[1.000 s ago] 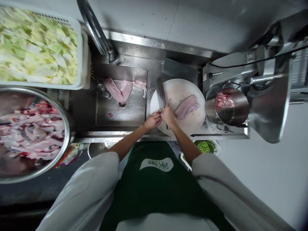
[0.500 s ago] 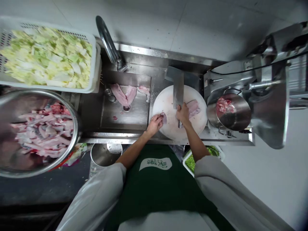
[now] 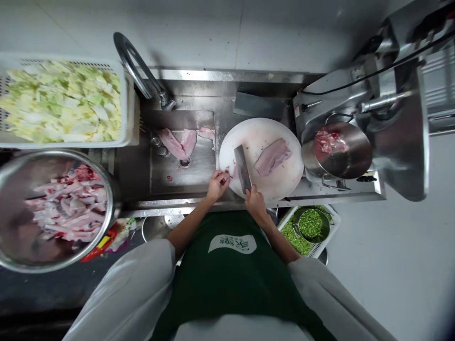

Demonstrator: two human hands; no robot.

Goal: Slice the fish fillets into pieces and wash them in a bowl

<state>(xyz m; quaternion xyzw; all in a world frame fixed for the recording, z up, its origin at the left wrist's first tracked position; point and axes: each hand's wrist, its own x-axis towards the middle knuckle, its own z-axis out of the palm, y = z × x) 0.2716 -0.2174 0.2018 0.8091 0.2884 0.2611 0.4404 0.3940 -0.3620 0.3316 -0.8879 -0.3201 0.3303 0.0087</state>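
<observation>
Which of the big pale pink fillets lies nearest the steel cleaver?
The single pale pink fillet on the round white cutting board, just right of the steel cleaver; the other fillets lie in the steel sink, left of the board.

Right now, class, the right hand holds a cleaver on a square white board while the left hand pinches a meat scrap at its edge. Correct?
No. The head view shows the board is round, not square. The rest stands: the right hand holds the cleaver on it while the left hand pinches a meat scrap at its edge.
</observation>
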